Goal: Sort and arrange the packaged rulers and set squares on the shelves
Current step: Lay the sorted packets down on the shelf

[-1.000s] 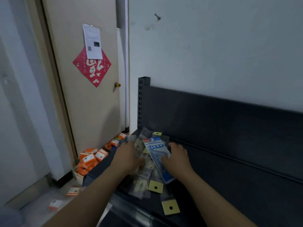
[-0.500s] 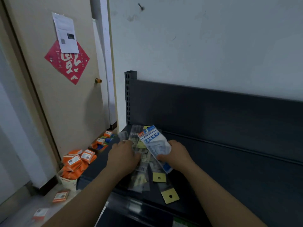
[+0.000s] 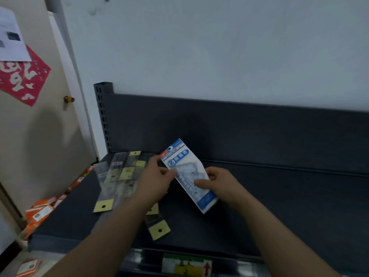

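Note:
A blue and white set square pack is held tilted above the dark shelf. My right hand grips its right side and lower half. My left hand pinches its left edge with thumb and fingers. Left of my hands, several clear ruler packs with yellow hang tabs lie in a loose pile on the shelf. One more yellow-tabbed pack sticks out under my left forearm near the front edge.
The shelf's back panel and slotted upright stand against a white wall. A door with a red paper diamond is at left. Orange boxes lie heaped on the floor beside the shelf. A price rail label runs along the front edge.
The set square pack has come up off the ruler pile and moved right. My left hand left the pile and took the pack's edge. The view shifted left and down.

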Demonstrator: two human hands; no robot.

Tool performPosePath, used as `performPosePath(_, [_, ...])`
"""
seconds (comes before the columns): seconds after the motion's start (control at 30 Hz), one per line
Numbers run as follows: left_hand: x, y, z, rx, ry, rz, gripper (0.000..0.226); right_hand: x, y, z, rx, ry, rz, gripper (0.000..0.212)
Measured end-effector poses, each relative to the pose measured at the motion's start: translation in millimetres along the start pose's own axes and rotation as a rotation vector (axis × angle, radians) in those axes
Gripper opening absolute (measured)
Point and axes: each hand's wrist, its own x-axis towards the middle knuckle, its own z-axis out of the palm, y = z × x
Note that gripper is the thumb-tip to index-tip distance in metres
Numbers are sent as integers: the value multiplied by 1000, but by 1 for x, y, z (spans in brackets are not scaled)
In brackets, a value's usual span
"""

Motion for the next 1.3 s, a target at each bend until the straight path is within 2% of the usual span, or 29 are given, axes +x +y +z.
performPosePath(0.13, [-9,23,54,-165,-106,-39,69,-23,22,-56,41,48,33,19])
performPosePath(0.5, [-52,94,236,-337,-236,-100,84,-81,90,-237,81,188,118,25])
performPosePath(0.57, [-57,106,269,-337,-264,-100,78,-91,104,-268,66,217,111,22])
performPosePath(0.7, [-73,129,327,-262,-340,-74,46,-112,131,-322,16,281,115,15])
performPosePath(0.87, [-85,150,383,-187,-424,-42,53,-133,152,-370,-28,418,144,16])
performPosePath(1.0, [-85,155,414,-115,-475,-12,41,-140,164,-387,-105,464,152,15])
performPosePath(1.23, [-80,164,445,177,-595,254,31,-132,180,-413,-383,582,161,22])
performPosePath(1.3, [-79,163,449,278,-589,308,27,-133,186,-417,-510,554,207,36])
